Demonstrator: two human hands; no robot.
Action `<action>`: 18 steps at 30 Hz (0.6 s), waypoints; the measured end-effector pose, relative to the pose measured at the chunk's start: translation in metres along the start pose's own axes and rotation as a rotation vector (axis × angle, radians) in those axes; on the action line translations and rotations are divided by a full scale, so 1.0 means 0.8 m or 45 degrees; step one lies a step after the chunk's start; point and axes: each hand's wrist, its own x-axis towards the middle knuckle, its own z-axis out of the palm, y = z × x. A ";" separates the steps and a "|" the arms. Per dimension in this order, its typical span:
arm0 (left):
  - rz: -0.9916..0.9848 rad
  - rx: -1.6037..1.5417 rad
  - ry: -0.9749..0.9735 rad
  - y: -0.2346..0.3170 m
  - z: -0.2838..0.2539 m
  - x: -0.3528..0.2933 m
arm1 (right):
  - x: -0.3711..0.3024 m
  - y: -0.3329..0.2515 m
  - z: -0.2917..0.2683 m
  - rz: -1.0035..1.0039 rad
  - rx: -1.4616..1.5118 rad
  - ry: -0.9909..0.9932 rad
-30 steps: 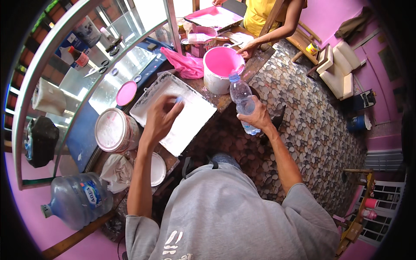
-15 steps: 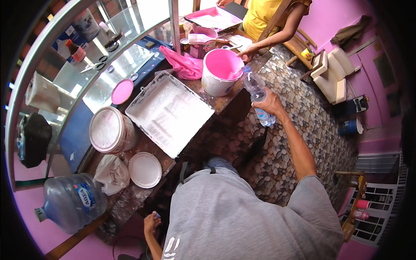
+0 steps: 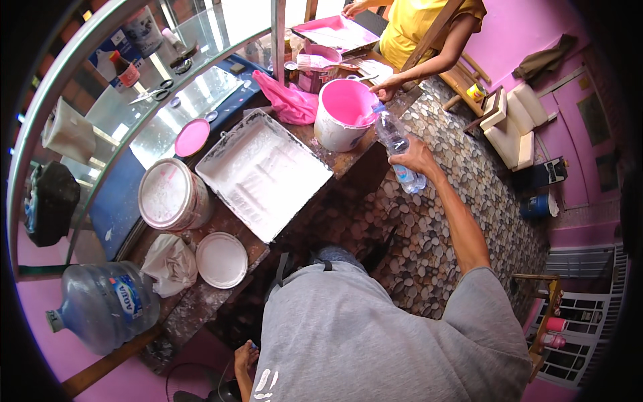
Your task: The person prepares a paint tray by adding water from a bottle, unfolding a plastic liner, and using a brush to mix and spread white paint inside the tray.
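A: Where is the clear bottle [image 3: 390,129]?

B: A bit right of the middle, in the upper half. It leans, and its top points up and left at the white bucket [image 3: 333,130], which is pink inside. I can't tell if they touch.

A: Who has it?

B: The right hand [image 3: 416,158]. Its fingers are wrapped around the low part.

A: And the left hand [image 3: 245,357]?

B: Way down by the bottom edge, left of the gray shirt [image 3: 382,328]. Its fingers are curled, with a little blue thing [image 3: 254,346] at the tips.

A: What's left of the middle?

B: A white paint tray [image 3: 284,171], then a tub [image 3: 173,194] and a round lid [image 3: 222,260].

A: Anybody else?

B: Somebody in a yellow shirt [image 3: 408,33], up top, with a hand [image 3: 386,89] by the bucket's rim.
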 end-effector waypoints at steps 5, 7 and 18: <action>0.008 -0.046 -0.011 -0.052 -0.008 0.046 | 0.007 0.001 -0.001 -0.011 0.014 -0.066; -0.067 -0.109 0.013 -0.082 -0.014 0.069 | 0.013 -0.002 -0.001 -0.012 -0.015 -0.079; 0.062 0.203 0.041 -0.023 0.021 0.000 | 0.039 0.011 0.005 0.020 -0.066 -0.168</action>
